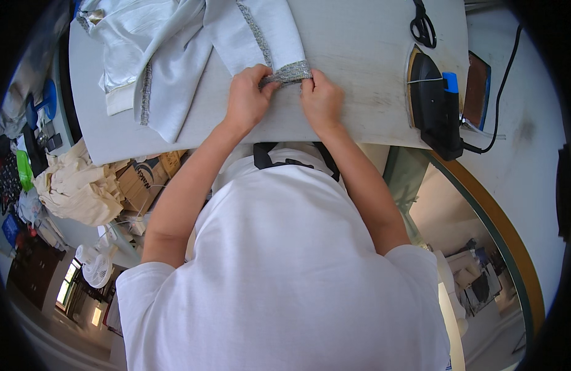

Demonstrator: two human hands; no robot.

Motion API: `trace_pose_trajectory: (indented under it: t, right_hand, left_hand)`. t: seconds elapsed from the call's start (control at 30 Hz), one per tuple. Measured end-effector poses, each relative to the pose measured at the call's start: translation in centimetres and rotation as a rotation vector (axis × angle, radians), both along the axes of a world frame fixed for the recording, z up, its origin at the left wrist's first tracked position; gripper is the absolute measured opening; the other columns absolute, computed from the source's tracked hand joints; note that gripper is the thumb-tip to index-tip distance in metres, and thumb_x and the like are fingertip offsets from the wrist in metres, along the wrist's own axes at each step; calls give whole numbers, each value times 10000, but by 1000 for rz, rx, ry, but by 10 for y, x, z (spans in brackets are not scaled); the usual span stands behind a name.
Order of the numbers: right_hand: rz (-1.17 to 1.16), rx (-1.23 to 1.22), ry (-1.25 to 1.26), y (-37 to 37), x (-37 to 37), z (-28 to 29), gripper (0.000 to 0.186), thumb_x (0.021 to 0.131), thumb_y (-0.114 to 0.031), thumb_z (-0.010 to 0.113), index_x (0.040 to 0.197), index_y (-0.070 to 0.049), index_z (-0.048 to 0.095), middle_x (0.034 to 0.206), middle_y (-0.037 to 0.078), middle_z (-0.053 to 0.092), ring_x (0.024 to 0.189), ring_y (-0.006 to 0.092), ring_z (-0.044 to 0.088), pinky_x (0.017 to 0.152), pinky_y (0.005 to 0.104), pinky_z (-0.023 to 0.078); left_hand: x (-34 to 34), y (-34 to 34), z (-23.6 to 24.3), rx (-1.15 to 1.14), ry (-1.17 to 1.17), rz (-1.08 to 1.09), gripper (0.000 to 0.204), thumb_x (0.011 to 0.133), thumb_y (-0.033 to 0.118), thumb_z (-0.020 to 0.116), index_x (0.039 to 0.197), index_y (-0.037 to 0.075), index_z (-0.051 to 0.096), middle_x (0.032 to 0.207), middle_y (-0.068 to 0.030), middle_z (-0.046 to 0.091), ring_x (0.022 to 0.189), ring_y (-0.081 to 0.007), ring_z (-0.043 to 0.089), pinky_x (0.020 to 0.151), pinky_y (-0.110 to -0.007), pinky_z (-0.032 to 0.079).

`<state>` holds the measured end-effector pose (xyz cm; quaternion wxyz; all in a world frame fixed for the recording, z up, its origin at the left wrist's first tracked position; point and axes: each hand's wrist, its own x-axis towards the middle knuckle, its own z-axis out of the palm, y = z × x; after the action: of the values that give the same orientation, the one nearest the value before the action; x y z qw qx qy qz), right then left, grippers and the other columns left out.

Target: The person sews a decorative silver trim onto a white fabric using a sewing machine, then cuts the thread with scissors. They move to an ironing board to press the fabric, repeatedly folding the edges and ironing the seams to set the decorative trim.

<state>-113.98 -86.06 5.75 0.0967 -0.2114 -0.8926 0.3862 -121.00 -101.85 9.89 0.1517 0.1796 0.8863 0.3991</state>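
A white garment (174, 52) with grey tweed-like trim lies over the far left and middle of the table. One sleeve-like part of it reaches toward me and ends in a grey trimmed edge (291, 72). My left hand (248, 99) pinches the left end of that edge between thumb and fingers. At the right end, my right hand (322, 102) grips the same edge, its fingers closed. The trim is stretched between both hands, just above the tabletop. A second white part with a grey strip (145, 93) rests flat to the left.
On the pale worktable (366, 117), a black iron (437, 105) with a blue part stands at the right. Black-handled scissors (423, 29) lie beyond it. A dark cord (508, 86) runs from the iron. Left of the table are cream cloth (81, 185) and a cardboard box (140, 185).
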Motion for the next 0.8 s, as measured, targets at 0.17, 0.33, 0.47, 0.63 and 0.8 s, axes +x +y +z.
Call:
trace_pose_trajectory:
  t: [0.17,0.33,0.47,0.63,0.8]
  right_hand:
    - [-53,-71,-97,2,6,32,210,853,-113,696,1053,-54,709,802,109,714,618,292,657,611,425,530]
    - [231,120,33,4,3,72,205,805,-57,692,1006,-88,716,1026,38,666,890,271,630,729,414,546]
    - [584,281,134,5,-18,65,202,782,-28,685,964,-106,722,982,12,642,1000,237,596,764,372,545]
    - [613,237,37,16,-13,51,183,784,6,685,936,-89,725,997,22,654,962,251,601,782,367,541]
    - [615,194,72,18,-8,50,135,792,-41,703,920,-78,725,956,25,655,945,260,602,781,384,543]
  left_hand:
    - [15,-4,-11,143,406,-86,206,750,1,738,947,54,708,902,-82,664,883,-287,632,833,-427,462]
    - [25,-9,-17,133,469,-116,195,748,-20,716,919,67,681,935,-49,646,917,-269,614,890,-444,441]
    - [28,-13,-19,160,486,-118,223,750,-17,711,956,55,665,952,-58,647,951,-271,612,932,-442,442]
    - [31,-17,-20,159,491,-180,254,727,-14,728,971,32,673,1003,-83,655,988,-297,623,950,-451,457]
    - [33,-19,-20,148,511,-217,240,720,7,683,957,44,691,1027,-74,649,1017,-278,614,986,-446,447]
